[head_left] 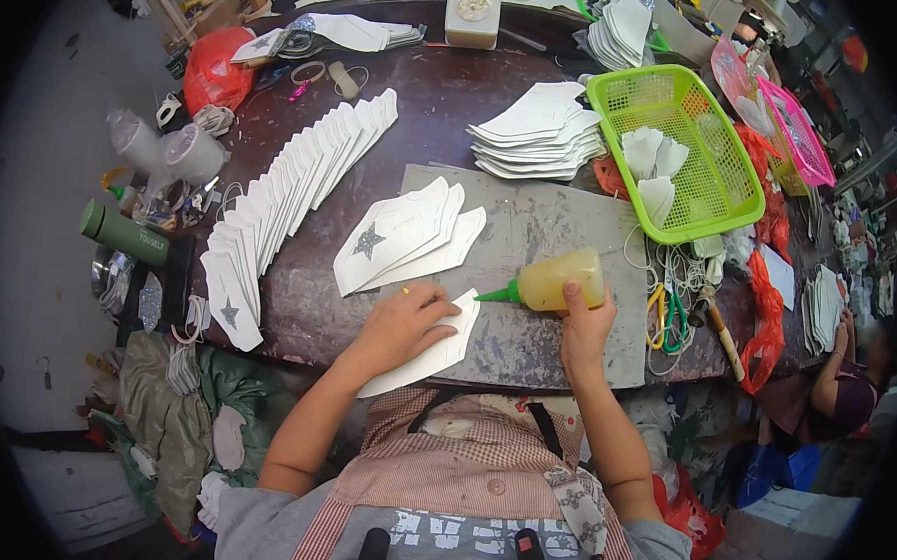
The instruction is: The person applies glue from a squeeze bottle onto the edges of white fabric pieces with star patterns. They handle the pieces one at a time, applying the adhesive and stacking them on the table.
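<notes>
My right hand (pixel 586 331) is wrapped around a squeeze bottle (pixel 564 281) of yellowish liquid, tilted on its side. Its green nozzle (pixel 498 293) points left, with the tip at the upper edge of a white cut piece (pixel 443 352). Across that piece lies my left hand (pixel 407 323), palm down, thumb and index finger apart on its surface. Part of the piece is hidden under the hand. Just beyond, a few white pieces (pixel 396 228) overlap, the front one bearing a glittery grey star (pixel 369 241).
A long fanned row of white pieces (pixel 293 178) runs along the left. Behind the grey work board (pixel 551 219) stands a white stack (pixel 535 134). To the right are a green basket (pixel 686 233), scissors (pixel 675 320) and another person's arm (pixel 833 362). A green flask (pixel 125 233) lies left.
</notes>
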The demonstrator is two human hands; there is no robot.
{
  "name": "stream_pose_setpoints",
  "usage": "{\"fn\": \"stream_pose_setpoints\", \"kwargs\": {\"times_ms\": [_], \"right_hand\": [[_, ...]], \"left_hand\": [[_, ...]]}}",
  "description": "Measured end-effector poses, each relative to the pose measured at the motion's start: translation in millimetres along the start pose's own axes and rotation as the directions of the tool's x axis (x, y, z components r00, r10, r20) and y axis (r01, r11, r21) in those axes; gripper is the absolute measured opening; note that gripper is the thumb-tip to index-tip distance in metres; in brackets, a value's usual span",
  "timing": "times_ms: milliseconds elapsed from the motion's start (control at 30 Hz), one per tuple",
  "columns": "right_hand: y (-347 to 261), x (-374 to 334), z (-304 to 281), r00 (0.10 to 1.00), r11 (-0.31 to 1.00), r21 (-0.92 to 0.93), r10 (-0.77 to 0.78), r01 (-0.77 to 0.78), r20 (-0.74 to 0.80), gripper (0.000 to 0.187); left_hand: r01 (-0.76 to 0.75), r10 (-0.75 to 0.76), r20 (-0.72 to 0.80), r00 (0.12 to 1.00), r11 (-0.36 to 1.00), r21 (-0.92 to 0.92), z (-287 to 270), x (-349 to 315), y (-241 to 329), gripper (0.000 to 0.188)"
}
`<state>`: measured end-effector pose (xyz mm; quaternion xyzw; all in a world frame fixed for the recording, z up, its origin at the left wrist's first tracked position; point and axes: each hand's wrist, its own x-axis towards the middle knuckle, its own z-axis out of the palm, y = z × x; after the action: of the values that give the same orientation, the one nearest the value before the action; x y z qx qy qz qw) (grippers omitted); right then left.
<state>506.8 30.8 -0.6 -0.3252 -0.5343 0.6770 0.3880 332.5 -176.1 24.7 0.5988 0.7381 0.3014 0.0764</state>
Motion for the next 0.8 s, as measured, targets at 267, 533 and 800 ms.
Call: {"fn": "stream_pose_setpoints", "kwargs": {"times_ms": [267,533,800], "right_hand": [[-9,-41,-6,0.995,0.991,-0.132,0.020,-0.006,0.102,0.046],[-14,-33,-3,0.997,0.994,-0.106,0.041,-0.033,0.071,0.046],[-3,-39,-9,0.992,0.994,-0.048,0.104,-0.101,0.072,0.046]], "left_hand": [[-0.004,0.004,-0.007,1.000,1.000,-0.008,1,-1,-1,0.023],[-0.003,0.003,-0.009,1.000,1.000,-0.002,0,-1,1,0.023],[-0.013,0.014,-0.025,1.000,0.999,0.044,2,-3,-4,0.034]]}}
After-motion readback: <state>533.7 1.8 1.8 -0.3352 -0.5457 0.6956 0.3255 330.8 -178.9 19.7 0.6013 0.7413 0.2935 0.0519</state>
